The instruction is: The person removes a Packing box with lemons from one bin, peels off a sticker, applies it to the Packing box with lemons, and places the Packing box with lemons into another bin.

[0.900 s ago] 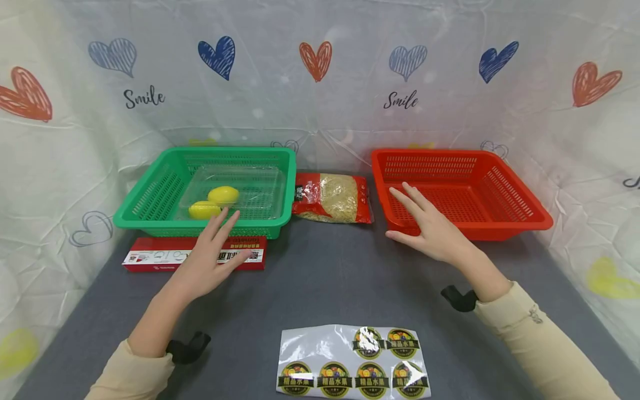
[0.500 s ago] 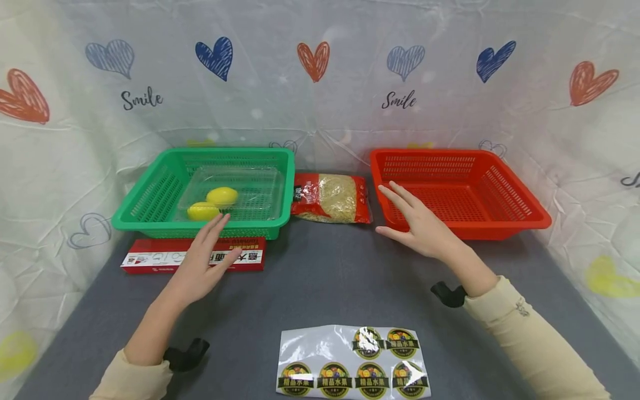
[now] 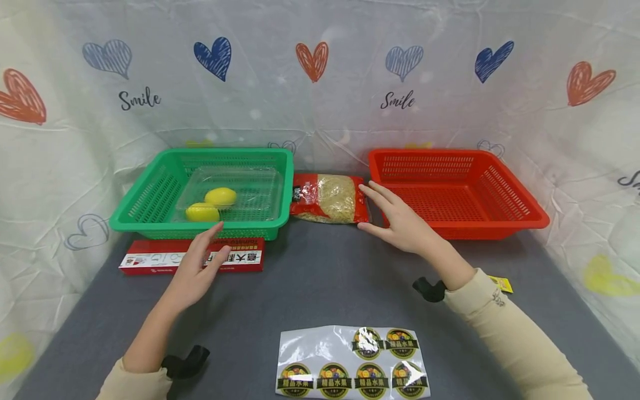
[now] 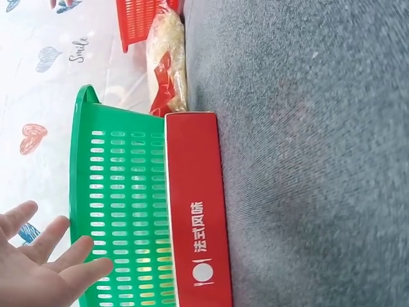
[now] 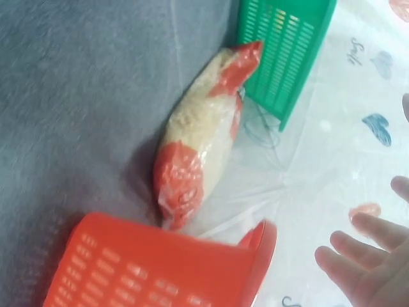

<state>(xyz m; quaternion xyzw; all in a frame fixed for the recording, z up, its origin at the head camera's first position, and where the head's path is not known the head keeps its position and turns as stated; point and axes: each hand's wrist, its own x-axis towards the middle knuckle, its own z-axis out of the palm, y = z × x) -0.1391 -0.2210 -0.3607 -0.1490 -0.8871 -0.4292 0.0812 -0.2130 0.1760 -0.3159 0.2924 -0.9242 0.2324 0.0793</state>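
Note:
My left hand (image 3: 192, 275) hovers with extended fingers before the green basket (image 3: 277, 229), overlapping a long red box (image 3: 155, 245) in the head view. Two lemons (image 3: 220, 196) and a clear plastic container (image 3: 255, 180) lie inside that basket. My right hand (image 3: 397, 222), fingers spread and holding nothing, is between a red-and-clear bag of pale dry food (image 3: 335, 197) and the red basket (image 3: 500, 226). In the right wrist view the bag (image 5: 204, 128) lies on the cloth, with the hand's fingertips off to the side.
A sheet of round fruit-picture stickers (image 3: 325, 347) lies at the front of the grey tabletop (image 3: 320, 278). A small yellow packet (image 3: 501, 284) shows beside the right sleeve. Behind the baskets hangs a white curtain (image 3: 345, 116) printed with hearts.
My right hand has moved left from over the red basket toward the bag, uncovering the yellow packet. My left hand has drawn slightly back and left.

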